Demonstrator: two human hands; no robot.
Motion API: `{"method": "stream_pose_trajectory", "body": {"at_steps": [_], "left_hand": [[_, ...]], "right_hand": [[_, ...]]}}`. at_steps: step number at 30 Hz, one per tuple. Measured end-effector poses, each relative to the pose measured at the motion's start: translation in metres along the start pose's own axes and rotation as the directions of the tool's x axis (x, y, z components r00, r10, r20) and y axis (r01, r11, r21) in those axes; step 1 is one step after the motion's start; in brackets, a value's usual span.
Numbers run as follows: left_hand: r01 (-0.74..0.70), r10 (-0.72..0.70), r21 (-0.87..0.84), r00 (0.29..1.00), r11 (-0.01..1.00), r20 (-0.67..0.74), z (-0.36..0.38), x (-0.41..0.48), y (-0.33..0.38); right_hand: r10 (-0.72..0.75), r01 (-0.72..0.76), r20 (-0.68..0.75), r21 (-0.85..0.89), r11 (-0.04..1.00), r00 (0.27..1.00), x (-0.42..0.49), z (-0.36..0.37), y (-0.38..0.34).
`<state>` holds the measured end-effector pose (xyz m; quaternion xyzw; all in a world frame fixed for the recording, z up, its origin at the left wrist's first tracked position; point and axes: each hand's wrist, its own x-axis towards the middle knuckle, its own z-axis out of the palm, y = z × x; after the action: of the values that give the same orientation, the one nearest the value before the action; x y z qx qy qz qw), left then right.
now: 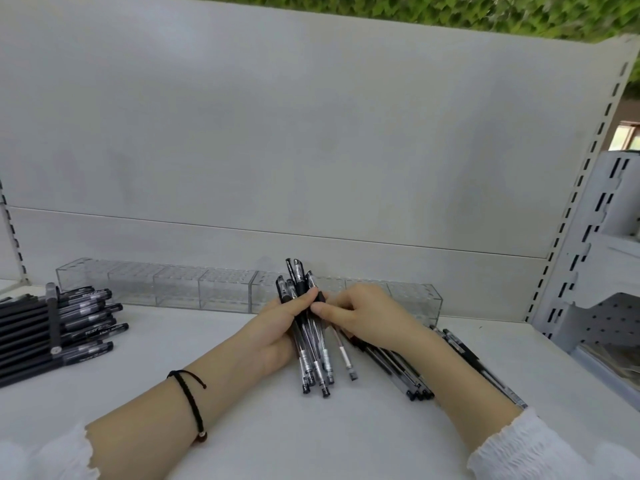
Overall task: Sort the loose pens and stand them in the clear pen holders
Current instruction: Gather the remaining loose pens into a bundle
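My left hand [277,327] grips a bundle of several clear pens with black caps [313,355] at the middle of the white shelf, caps pointing away from me. My right hand [363,317] sits right beside the bundle and pinches one pen [344,353] at its edge between thumb and fingers. A row of clear pen holders [180,289] runs along the back wall behind both hands; I see no pens standing in them. More loose clear pens [412,379] lie under my right forearm.
A stack of black pens [59,327] lies at the left of the shelf. A few pens [481,365] lie along the right of my right arm. A grey slotted shelf upright [581,216] and a perforated bracket [609,320] stand at the right.
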<state>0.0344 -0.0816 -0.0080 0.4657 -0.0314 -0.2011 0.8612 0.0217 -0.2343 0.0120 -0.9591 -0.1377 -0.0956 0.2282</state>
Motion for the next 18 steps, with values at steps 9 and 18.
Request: {"method": "stream_pose_trajectory", "body": {"at_steps": [9, 18], "left_hand": [[0.047, -0.051, -0.08, 0.998, 0.996, -0.045, -0.008, 0.008, 0.002], [0.011, -0.01, 0.015, 0.999, 1.0, -0.041, -0.009, 0.007, 0.001]], "right_hand": [[0.215, -0.206, 0.044, -0.151, 0.967, 0.976, -0.005, -0.028, 0.014], [0.315, -0.243, 0.136, -0.387, 0.889, 0.939, -0.009, -0.019, 0.009]]}}
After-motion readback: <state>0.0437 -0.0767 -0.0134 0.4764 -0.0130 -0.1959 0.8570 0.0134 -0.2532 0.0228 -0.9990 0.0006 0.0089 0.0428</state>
